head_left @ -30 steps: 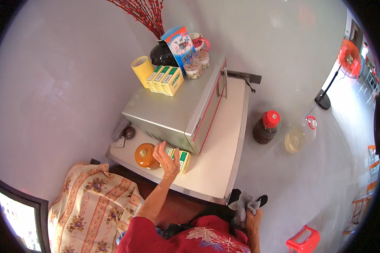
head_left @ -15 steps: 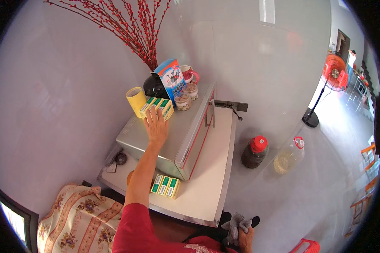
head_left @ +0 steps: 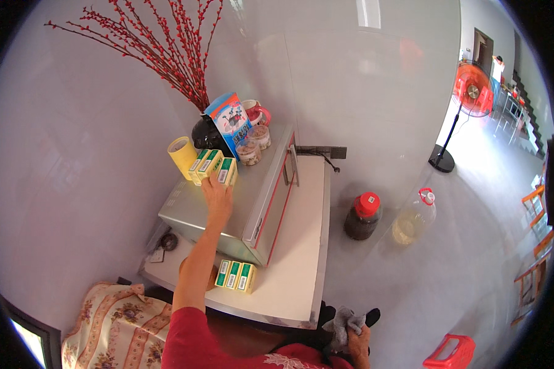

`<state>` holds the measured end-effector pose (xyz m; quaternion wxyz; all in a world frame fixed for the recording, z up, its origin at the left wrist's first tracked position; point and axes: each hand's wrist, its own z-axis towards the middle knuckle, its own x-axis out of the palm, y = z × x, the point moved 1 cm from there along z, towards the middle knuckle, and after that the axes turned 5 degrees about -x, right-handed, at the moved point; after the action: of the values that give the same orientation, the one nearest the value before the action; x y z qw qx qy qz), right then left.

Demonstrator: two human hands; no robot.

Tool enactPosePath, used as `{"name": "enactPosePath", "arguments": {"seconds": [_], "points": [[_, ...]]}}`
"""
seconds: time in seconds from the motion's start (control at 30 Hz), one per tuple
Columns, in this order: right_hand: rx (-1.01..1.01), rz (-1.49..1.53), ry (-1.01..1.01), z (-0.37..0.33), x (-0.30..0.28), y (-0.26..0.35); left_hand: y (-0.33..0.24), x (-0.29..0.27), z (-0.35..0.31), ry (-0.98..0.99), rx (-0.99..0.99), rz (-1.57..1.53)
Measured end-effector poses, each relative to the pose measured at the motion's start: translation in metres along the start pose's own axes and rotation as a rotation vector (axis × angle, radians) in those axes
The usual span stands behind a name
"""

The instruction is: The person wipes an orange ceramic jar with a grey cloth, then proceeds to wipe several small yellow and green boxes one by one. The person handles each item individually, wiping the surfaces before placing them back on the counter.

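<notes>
My left hand [head_left: 217,202] reaches over a silver cabinet-like appliance [head_left: 188,212]. Its fingers are closed around the near end of one small yellow-and-green box [head_left: 228,170], which stands slightly nearer than two similar boxes [head_left: 204,165] beside it. The fingertips are partly hidden by the hand. At the lower right, my right hand [head_left: 359,342] grips a crumpled grey cloth [head_left: 343,326]. Three more yellow-and-green boxes [head_left: 236,277] stand in a row on the white tabletop [head_left: 295,270], in front of the appliance.
Behind the boxes are a yellow cylinder [head_left: 183,158], a black vase [head_left: 206,132] of red-budded branches, a blue packet [head_left: 231,120], a mug [head_left: 252,111] and two clear tubs [head_left: 249,152]. A red-lidded jar [head_left: 363,215], a clear jug [head_left: 413,218] and a fan [head_left: 473,92] stand rightward.
My left hand has drawn back slightly, its spread fingers now closed at one box. That box has shifted nearer, out of line with the other two. My right hand still holds the cloth.
</notes>
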<state>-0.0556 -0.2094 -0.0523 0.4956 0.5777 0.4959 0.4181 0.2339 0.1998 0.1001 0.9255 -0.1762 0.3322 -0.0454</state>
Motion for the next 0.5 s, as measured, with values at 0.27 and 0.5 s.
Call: {"name": "enactPosePath", "arguments": {"seconds": [0.27, 0.5], "points": [[0.053, -0.184, 0.006, -0.007, 0.002, 0.013, -0.019, -0.047, -0.062, 0.115, -0.262, -0.348], [-0.071, -0.248, 0.018, -0.005, 0.006, 0.006, 0.0, -0.026, -0.055, 0.185, -0.446, -0.809]]}}
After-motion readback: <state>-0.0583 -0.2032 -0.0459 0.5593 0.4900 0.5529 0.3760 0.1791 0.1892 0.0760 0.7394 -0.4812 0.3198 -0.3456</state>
